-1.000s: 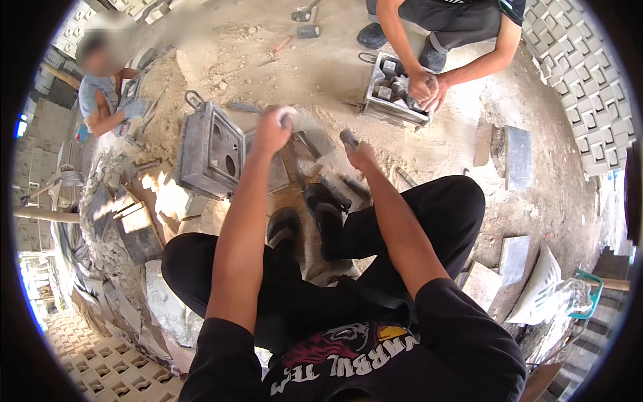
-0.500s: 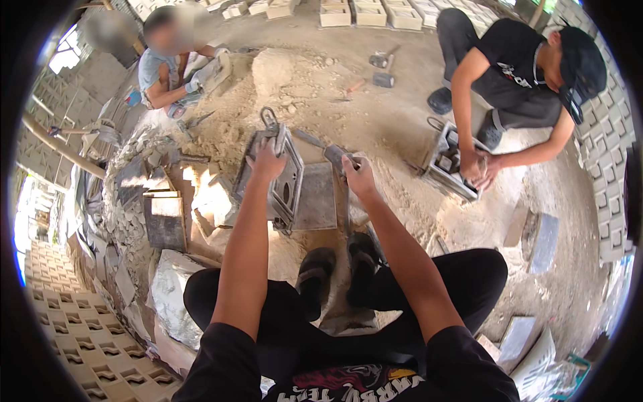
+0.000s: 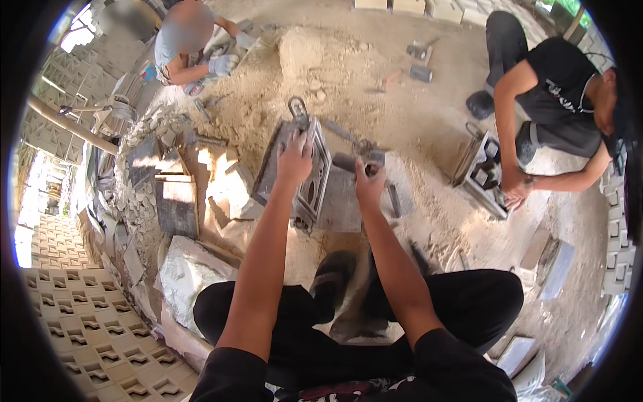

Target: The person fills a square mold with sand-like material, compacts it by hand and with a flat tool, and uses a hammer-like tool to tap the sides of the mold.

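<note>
My left hand (image 3: pixel 295 158) grips the upper edge of a grey metal block mould (image 3: pixel 276 164), its fingers lying over the rim. The mould stands tilted, with a looped handle (image 3: pixel 297 107) at its far end and oval openings in its right face. Just right of it, my right hand (image 3: pixel 370 184) is closed round what looks like a mallet (image 3: pixel 344 161) with a dark, cylindrical head; its handle is mostly hidden by my fingers. Beneath and beside the mould lies a flat grey plate (image 3: pixel 340 204).
On the right a co-worker (image 3: pixel 550 100) crouches with both hands at another mould (image 3: pixel 483 177). Another person in gloves (image 3: pixel 191 47) sits far left by a mound of sandy material (image 3: pixel 305 57). More tools (image 3: pixel 420 72) lie beyond. Dark boards (image 3: pixel 177 209) and a pale stone block (image 3: pixel 191 281) lie left.
The view has shifted, so the surroundings sit differently in it. My right hand has turned and the mallet head now points left toward the mould. My left hand stays on the mould.
</note>
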Tool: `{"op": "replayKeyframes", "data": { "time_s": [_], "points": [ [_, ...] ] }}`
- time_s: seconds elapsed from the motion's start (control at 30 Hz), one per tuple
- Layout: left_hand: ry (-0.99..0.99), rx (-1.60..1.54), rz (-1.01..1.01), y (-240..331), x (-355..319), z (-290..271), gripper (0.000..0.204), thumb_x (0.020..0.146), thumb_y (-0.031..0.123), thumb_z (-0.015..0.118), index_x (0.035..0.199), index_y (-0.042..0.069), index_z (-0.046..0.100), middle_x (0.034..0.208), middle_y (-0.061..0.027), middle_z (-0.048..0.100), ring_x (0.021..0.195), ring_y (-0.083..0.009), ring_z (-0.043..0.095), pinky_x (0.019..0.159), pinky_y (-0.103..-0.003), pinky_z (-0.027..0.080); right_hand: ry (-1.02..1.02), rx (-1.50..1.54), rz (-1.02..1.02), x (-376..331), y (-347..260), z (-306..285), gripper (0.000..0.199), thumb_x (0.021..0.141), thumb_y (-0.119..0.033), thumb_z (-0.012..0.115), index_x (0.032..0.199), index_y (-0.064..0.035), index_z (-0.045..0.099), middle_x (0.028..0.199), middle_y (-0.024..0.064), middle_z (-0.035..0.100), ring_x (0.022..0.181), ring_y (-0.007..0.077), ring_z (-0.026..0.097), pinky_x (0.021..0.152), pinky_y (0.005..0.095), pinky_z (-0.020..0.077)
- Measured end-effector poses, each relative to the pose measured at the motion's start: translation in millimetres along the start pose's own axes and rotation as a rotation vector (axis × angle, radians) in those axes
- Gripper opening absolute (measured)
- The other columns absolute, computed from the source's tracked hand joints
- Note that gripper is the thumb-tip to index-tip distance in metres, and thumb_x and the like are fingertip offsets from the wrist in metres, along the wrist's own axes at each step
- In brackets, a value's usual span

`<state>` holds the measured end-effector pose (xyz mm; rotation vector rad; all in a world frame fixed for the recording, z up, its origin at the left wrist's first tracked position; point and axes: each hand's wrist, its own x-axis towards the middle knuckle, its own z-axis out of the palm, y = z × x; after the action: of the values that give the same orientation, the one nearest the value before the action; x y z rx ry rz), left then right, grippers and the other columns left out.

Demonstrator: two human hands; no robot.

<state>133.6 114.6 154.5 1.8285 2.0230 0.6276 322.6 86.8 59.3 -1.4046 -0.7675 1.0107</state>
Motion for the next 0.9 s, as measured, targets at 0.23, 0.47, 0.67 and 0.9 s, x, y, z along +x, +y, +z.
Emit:
{"op": "replayKeyframes", "data": {
  "time_s": [0.23, 0.47, 0.67, 0.9],
  "points": [
    [-0.079, -0.054, -0.056, 8.8, -5.2, -6.5, 0.054, 0.102, 0.044, 0.033, 0.145, 0.011, 0.042, 0.155, -0.0054, 0.032, 0.146, -0.018, 0.023, 0.118, -0.042, 0.006, 0.19, 0.332, 0.165, -3.7, -4.0, 16.7, 0.04, 0.093, -0.035, 0.066, 0.1, 0.0015, 0.05, 0.081, 0.0092, 0.06, 0.06, 0.012, 0.057, 0.049, 0.0265, 0.0471],
    [-0.103, -0.058, -0.057, 13.9, -3.7, -10.9, 0.054, 0.103, 0.043, 0.033, 0.146, 0.012, 0.04, 0.155, -0.0059, 0.032, 0.146, -0.019, 0.022, 0.118, -0.043, 0.004, 0.127, 0.411, 0.215, -14.3, -2.8, 40.1, 0.037, 0.094, -0.034, 0.064, 0.099, -0.0002, 0.049, 0.078, 0.0078, 0.06, 0.058, 0.0114, 0.058, 0.049, 0.0266, 0.0505],
    [-0.11, -0.073, -0.047, 17.9, -2.4, -10.9, 0.055, 0.102, 0.043, 0.031, 0.146, 0.011, 0.04, 0.156, -0.0063, 0.032, 0.146, -0.0192, 0.023, 0.118, -0.044, 0.004, 0.006, 0.128, 0.097, -18.2, -6.2, 63.6, 0.042, 0.089, -0.031, 0.07, 0.109, 0.0006, 0.052, 0.089, 0.0159, 0.066, 0.075, 0.024, 0.067, 0.067, 0.0368, 0.0529],
    [-0.124, -0.078, -0.062, 20.4, -3.9, -14.5, 0.055, 0.102, 0.042, 0.031, 0.146, 0.011, 0.039, 0.157, -0.0052, 0.03, 0.147, -0.0182, 0.021, 0.119, -0.042, 0.003, 0.254, 0.181, -0.08, -13.4, 6.1, 57.8, 0.04, 0.092, -0.032, 0.065, 0.111, 0.0009, 0.051, 0.089, 0.014, 0.065, 0.072, 0.022, 0.064, 0.066, 0.0353, 0.0509]
  ]
}}
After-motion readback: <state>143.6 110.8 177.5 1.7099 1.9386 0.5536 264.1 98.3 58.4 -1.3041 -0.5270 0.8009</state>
